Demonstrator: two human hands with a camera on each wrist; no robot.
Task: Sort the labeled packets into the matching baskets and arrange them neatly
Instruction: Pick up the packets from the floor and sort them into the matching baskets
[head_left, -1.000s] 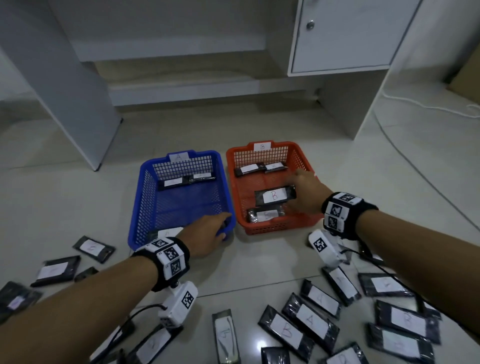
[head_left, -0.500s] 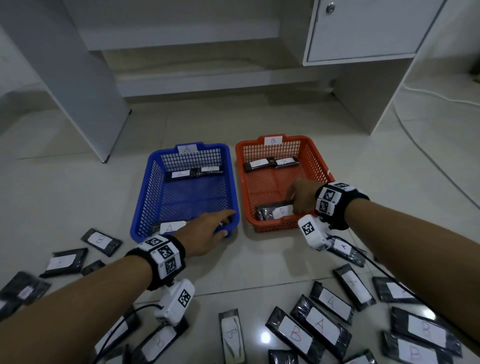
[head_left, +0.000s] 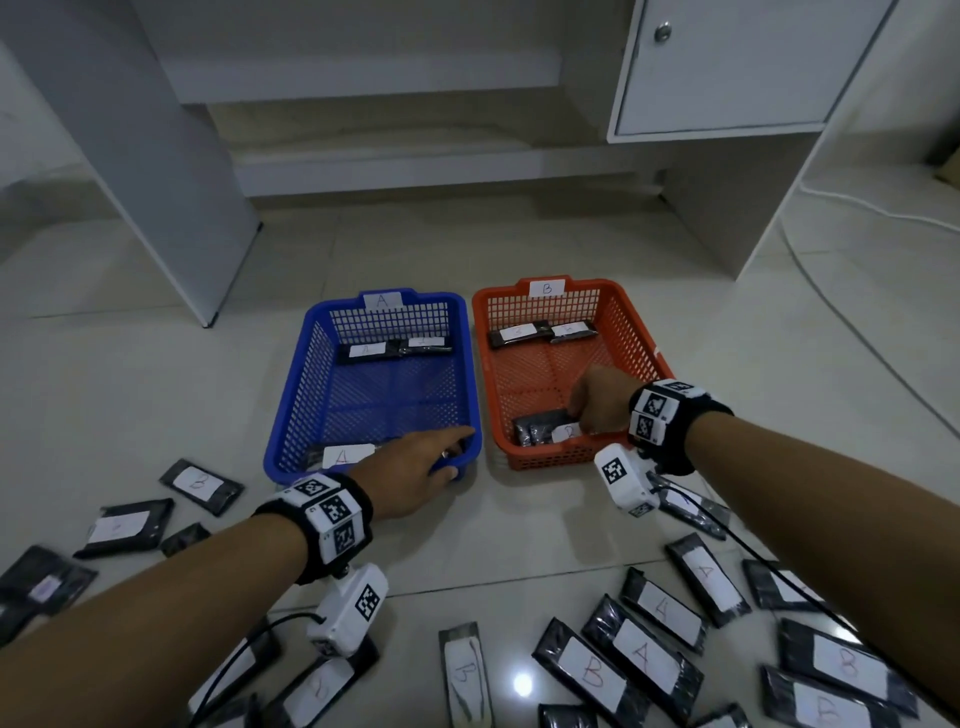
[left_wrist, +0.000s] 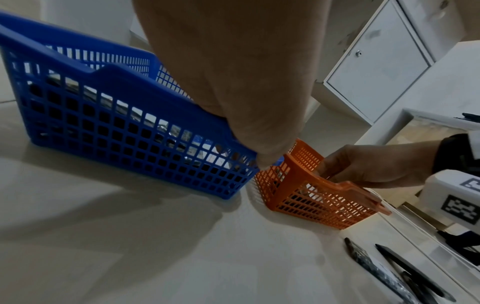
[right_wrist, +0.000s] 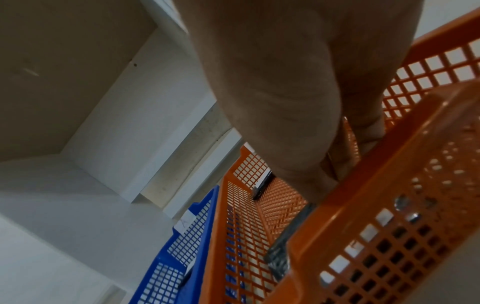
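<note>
A blue basket (head_left: 306, 384) tagged A holds two packets at its far wall (head_left: 395, 349) and one A packet (head_left: 343, 456) at its near wall. My left hand (head_left: 415, 467) rests on this basket's near right corner (left_wrist: 233, 164), fingers stretched over the rim. Beside it on the right, an orange basket (head_left: 623, 338) tagged B has two packets at the far wall (head_left: 540, 332). My right hand (head_left: 597, 405) reaches down inside its near end, fingers curled on the right end of a B packet (head_left: 540, 431) lying along the near wall (right_wrist: 389, 185). The fingertips are hidden.
Several loose labeled packets lie on the tiled floor at the near right (head_left: 644, 654) and near left (head_left: 124, 527). A white desk panel (head_left: 156, 156) stands behind on the left, a cabinet door (head_left: 727, 67) on the right. A white cable (head_left: 857, 202) runs across the floor.
My right hand brought the B packet from the middle of the orange basket down to its near wall. The left hand stayed on the blue basket's corner.
</note>
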